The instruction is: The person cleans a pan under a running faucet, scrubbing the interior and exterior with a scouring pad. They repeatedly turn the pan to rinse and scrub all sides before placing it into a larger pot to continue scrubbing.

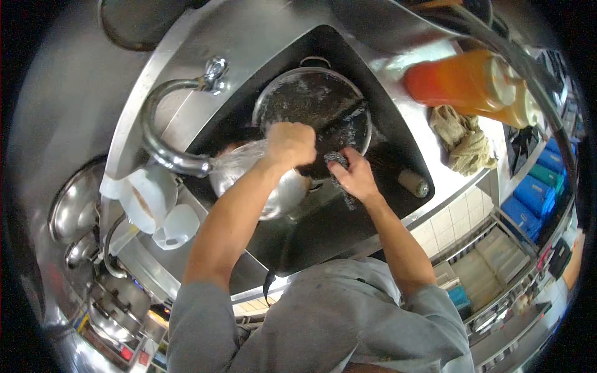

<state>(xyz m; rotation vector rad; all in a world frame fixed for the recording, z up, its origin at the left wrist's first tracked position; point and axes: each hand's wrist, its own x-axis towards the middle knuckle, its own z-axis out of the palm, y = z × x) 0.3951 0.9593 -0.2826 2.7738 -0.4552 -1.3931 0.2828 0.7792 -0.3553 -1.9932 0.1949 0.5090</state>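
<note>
In the head view, my left hand (290, 145) is closed in a fist over the sink, near the stream from the faucet (186, 164); whatever it grips, if anything, is hidden. Beneath that forearm lies a shiny round metal pan (278, 198), partly covered by my arm. My right hand (356, 177) is closed around a grey steel wool scrubber (336, 158), some of which sticks out past the fingers. Behind both hands, a large round pot (367, 127) with dark contents and light foam sits in the dark sink (261, 248).
A cylindrical object (413, 183) lies in the sink's right corner. On the right ledge are orange-filled bottles (457, 81) and a crumpled cloth (463, 140). White plastic jugs (149, 199) stand left of the faucet. A metal lid (78, 199) is at far left.
</note>
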